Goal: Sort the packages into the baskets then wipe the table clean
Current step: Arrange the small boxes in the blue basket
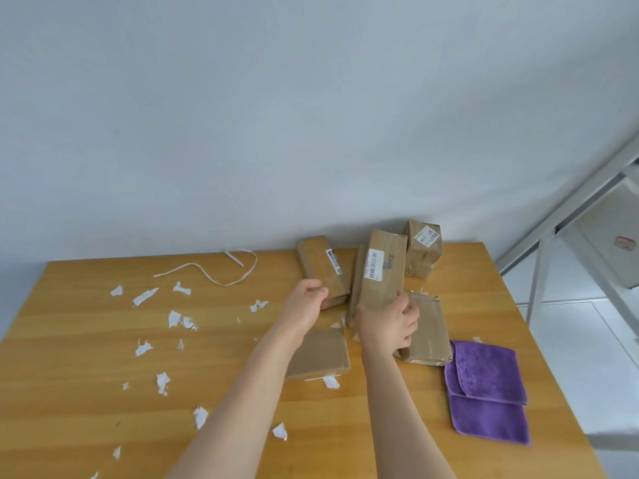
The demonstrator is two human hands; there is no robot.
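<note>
Right hand (390,323) is wrapped round the near end of the long package (378,271), thumb on its left edge and fingers on the right. The package is tipped up, with its long axis running away from the hand toward the wall and the barcode label facing the camera.

Left hand (306,302) has its fingers curled on the near end of the flat package (323,267), just left of the long one. It looks like a pinch at the end, but how firm I can't tell. Its long axis also runs away from the hand, angled slightly left.

So each hand holds the near short end and the bulk of each package sits beyond the grip. My read is that any lift will be tail-heavy and want to droop at the far end.

Other packages on the table (86,375):
- Squat package (423,250) at the back against the wall, behind the long one.
- One (427,333) lying directly under and right of the right hand.
- One (321,354) partly under the left forearm.

Purple cloth (487,388) lies folded near the right edge, closer to the right hand and touching the package by it. Paper scraps (174,319) and a white strip (214,271) are spread over the left half.

No basket in view, so I can't tell the carry direction. Sorting looks barely started and the wiping is not yet begun.
</note>
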